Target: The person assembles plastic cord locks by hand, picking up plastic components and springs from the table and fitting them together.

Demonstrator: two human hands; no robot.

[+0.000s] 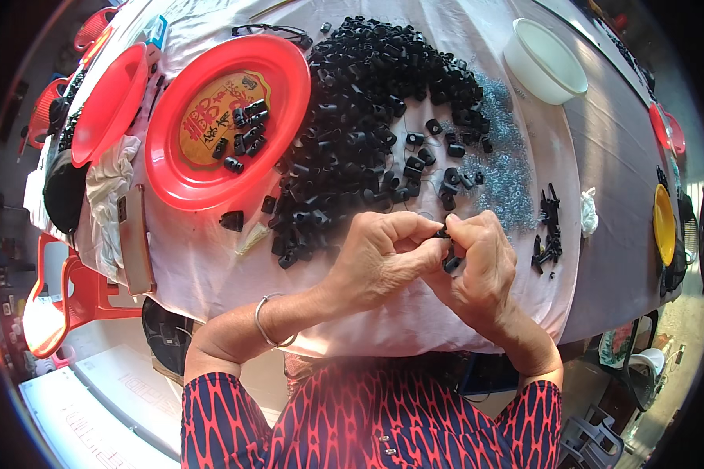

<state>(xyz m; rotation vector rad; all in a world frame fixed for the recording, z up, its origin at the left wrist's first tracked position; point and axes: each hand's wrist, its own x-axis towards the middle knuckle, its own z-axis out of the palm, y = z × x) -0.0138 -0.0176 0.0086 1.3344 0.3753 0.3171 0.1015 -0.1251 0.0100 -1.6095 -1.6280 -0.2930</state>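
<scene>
Above pale cloth [383,332], left hand [379,262] and right hand [481,270] meet, bent fingers [411,226] pinching a black part [443,233].

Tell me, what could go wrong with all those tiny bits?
The small black piece at the fingertips of the left hand and right hand might slip. It could be hard to find among the heap of black pieces just beyond.

The shiny heap lies right against loose black pieces, so a bump might mix them.
</scene>
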